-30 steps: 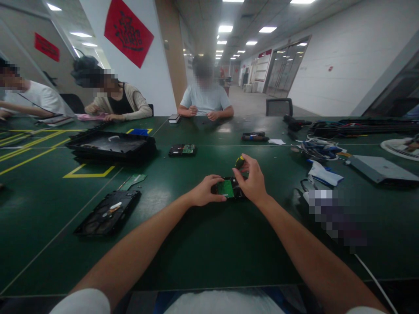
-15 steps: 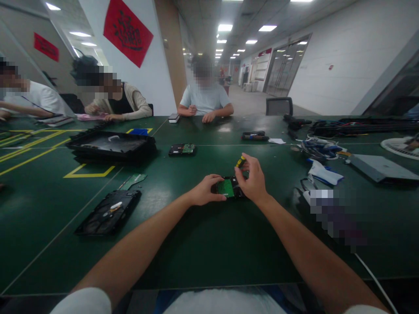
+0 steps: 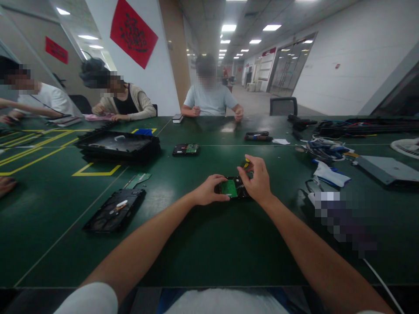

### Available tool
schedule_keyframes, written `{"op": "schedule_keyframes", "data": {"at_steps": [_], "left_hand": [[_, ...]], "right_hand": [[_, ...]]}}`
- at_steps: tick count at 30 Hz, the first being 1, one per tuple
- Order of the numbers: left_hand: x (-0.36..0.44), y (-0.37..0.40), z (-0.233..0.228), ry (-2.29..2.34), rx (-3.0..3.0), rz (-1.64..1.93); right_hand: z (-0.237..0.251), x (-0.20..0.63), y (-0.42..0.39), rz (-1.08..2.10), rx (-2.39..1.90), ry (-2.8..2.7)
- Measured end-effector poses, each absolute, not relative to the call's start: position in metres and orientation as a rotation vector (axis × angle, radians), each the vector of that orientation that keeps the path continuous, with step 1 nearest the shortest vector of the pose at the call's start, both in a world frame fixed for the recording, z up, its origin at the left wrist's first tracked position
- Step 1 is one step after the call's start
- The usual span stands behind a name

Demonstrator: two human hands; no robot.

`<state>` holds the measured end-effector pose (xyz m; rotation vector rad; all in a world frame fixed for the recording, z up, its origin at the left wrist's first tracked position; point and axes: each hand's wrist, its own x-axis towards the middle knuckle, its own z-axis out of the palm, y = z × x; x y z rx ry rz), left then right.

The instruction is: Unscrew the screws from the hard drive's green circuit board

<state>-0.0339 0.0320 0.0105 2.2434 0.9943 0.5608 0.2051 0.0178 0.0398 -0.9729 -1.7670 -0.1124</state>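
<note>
Flat black drive (image 3: 233, 189), glossy green board

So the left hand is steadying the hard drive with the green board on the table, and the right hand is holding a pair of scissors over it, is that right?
Not quite. The right hand holds a screwdriver with a yellow and black handle, not scissors. The head view shows this. The rest stands: the left hand steadies the hard drive with the green board on the table.

Under both hands the dark green desk (image 3: 209, 244) looked smooth and faintly glossy, mirroring the ceiling lights. Between the hands, the small black hard drive (image 3: 233, 188) showed a matt green circuit board. Left of them, the black plastic tray (image 3: 114, 209) shone dully.
</note>
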Motion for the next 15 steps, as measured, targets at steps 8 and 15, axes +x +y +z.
{"op": "schedule_keyframes", "data": {"at_steps": [8,15], "left_hand": [[-0.0327,0.0317,0.0091,0.987,2.253,0.587],[-0.0331,0.0344,0.0048,0.983,2.254,0.596]], "right_hand": [[0.0335,0.2051,0.0208,-0.004,-0.912,-1.786],[0.0363,0.2058,0.0205,-0.094,-0.969,-1.777]]}}
